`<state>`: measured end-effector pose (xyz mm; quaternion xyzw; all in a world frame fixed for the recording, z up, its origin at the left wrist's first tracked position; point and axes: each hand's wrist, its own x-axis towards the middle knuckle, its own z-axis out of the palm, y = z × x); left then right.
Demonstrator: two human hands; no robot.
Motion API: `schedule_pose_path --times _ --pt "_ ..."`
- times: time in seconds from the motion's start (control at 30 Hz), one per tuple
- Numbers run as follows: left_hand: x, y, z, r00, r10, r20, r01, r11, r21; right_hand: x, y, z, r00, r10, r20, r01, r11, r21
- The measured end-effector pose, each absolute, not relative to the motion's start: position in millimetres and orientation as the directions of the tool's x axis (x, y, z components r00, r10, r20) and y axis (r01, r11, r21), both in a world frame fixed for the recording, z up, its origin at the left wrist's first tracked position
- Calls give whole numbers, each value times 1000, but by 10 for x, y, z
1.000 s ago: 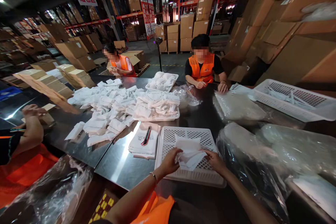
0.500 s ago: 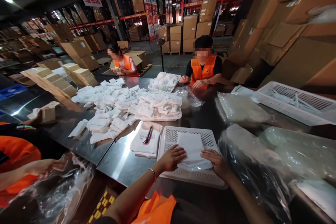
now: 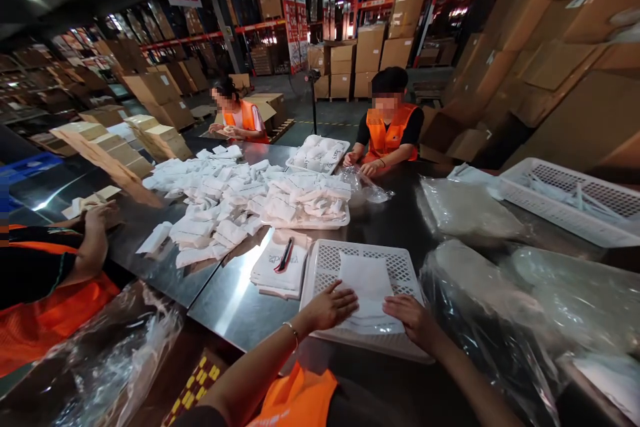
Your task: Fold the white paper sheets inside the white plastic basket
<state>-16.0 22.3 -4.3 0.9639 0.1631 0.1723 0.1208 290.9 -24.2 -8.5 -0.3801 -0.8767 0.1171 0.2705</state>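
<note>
A flat white packet (image 3: 369,290) lies on an upturned white perforated tray (image 3: 325,263) on the steel table in front of me. My left hand (image 3: 330,307) rests palm down on the packet's left edge, fingers spread. On the packet's lower right corner my right hand (image 3: 413,317) presses flat. Neither hand grips anything. To the left of the tray sits a small stack of white bags with a black and red pen (image 3: 283,257) on top.
Several white folded packets (image 3: 220,203) are heaped mid-table, some on a tray (image 3: 305,210). Clear plastic bags (image 3: 500,293) bulge at my right. A white basket (image 3: 570,203) stands far right. Two persons in orange vests sit opposite; another person's hand (image 3: 95,227) is at left.
The packet was held crumpled above the tray, then laid flat; both hands now press it down. The person at left moved a hand back onto the table.
</note>
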Motion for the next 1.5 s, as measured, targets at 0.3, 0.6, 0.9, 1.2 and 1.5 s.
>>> schedule_pose_path --times 0.3,0.6,0.9,1.2,1.5 --pt "100 136 -23 291 956 37 312 -132 941 2651 -269 6 -27 967 253 661 207 -721" --pt "387 259 -10 0 1000 28 481 -24 876 2422 -155 -89 278 910 308 761 -13 -648" --pt "421 359 129 -17 997 -74 684 66 726 2388 -131 -234 334 861 383 849 -99 -519" --pt "359 478 404 65 984 -168 846 35 533 2395 -156 -191 307 851 425 895 -107 -432" --pt "749 436 252 440 863 248 854 -488 181 1877 260 136 66 963 260 978 -11 -207"
